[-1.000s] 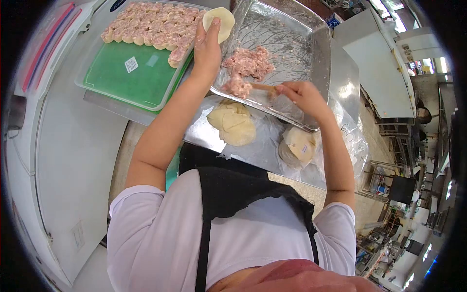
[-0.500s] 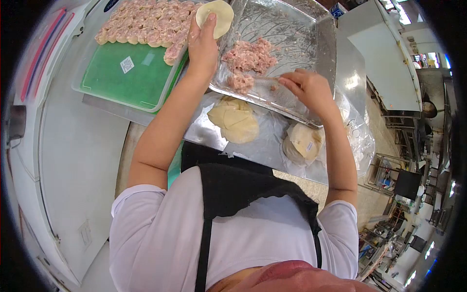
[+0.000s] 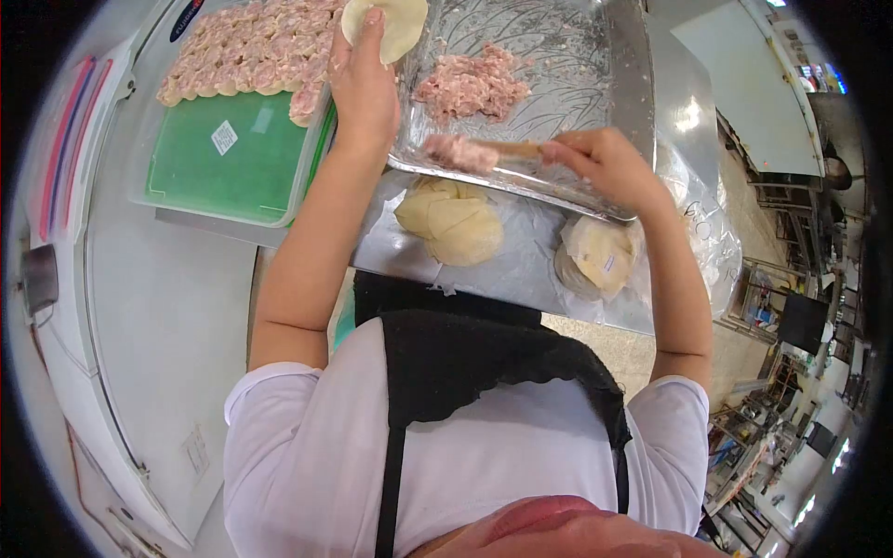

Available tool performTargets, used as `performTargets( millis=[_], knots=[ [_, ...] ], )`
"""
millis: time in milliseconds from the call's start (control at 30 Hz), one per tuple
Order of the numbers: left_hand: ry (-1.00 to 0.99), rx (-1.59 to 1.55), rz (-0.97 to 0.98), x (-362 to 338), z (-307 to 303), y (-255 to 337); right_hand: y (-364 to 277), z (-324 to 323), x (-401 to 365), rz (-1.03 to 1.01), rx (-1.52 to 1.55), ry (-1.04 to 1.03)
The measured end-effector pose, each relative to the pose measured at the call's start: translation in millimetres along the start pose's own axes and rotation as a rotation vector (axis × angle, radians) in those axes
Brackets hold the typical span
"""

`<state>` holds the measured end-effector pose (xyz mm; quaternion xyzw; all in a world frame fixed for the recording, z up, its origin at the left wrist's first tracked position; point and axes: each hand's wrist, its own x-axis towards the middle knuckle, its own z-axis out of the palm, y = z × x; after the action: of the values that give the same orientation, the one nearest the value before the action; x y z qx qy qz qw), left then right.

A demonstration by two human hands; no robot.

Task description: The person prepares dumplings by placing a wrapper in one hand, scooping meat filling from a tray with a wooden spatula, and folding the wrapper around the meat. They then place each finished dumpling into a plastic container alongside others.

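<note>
My left hand (image 3: 367, 98) holds a round pale dumpling wrapper (image 3: 402, 33) at the top of the view, with the thumb on it. Gripped in my right hand (image 3: 609, 172) is a thin wooden stick-like spatula (image 3: 517, 149), and a blurred lump of raw minced meat (image 3: 460, 153) sits at its end, over the near edge of a metal tray (image 3: 586, 65). A larger heap of minced meat (image 3: 473, 86) lies farther back in the tray. Filled dumplings (image 3: 251, 51) stand in tight rows on a green-bottomed plastic container (image 3: 223, 172) to the left.
A fanned stack of wrappers (image 3: 451, 223) lies on the metal table in front of the tray. To its right is another wrapper stack (image 3: 600, 256) in plastic with a small label. A white appliance (image 3: 177, 307) borders the left side.
The meat lump on the spatula has come away from the heap toward the tray's near edge. My left hand still holds the wrapper; the whole view has shifted slightly.
</note>
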<state>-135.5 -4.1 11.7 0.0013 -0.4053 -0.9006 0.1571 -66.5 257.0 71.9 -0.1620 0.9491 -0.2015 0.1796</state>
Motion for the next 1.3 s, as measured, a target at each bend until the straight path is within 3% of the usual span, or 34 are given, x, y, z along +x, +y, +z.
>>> performTargets(
  millis=[67, 133, 200, 267, 300, 467, 533, 600, 667, 733, 800, 1067, 1200, 1300],
  knots=[
    [0.010, 0.010, 0.003, 0, 0, -2, 8, -1, 6, 0.031, 0.002, 0.023],
    [0.017, 0.002, 0.025, -1, 0, -2, 10, 0, 16, -0.240, -0.276, 0.294],
    [0.004, 0.013, 0.031, -2, 1, 0, -3, 11, 20, -0.201, -0.411, 0.285],
    [-0.010, 0.017, 0.044, 0, 2, 1, -18, 25, 14, -0.138, -0.398, 0.127],
    [-0.003, 0.025, 0.017, 0, -1, -1, -20, 32, 10, -0.215, -0.345, 0.132],
    [-0.015, 0.036, 0.011, 3, -6, -6, -7, 11, -9, -0.144, -0.094, 0.061],
    [-0.014, 0.111, 0.016, 4, -4, -5, -7, -2, -6, 0.042, -0.107, 0.049],
    [0.030, 0.157, 0.010, 2, -4, -5, 3, 10, 0, -0.050, -0.202, 0.164],
    [0.075, 0.206, 0.012, 4, -5, -6, -8, 19, -3, -0.020, -0.189, 0.023],
    [-0.026, 0.154, 0.089, 7, -7, -10, -5, 25, -10, -0.065, -0.168, 0.012],
    [-0.057, 0.144, 0.119, 8, -7, -12, 3, 20, -20, -0.066, 0.085, -0.027],
    [-0.082, 0.073, 0.102, 11, -11, -18, 1, -11, -18, 0.057, 0.281, 0.054],
    [-0.068, 0.214, 0.127, 7, -7, -14, 10, -15, -16, 0.047, 0.338, 0.095],
    [-0.079, 0.276, 0.150, 5, -6, -13, 6, -15, -22, 0.019, 0.127, 0.160]
  ],
)
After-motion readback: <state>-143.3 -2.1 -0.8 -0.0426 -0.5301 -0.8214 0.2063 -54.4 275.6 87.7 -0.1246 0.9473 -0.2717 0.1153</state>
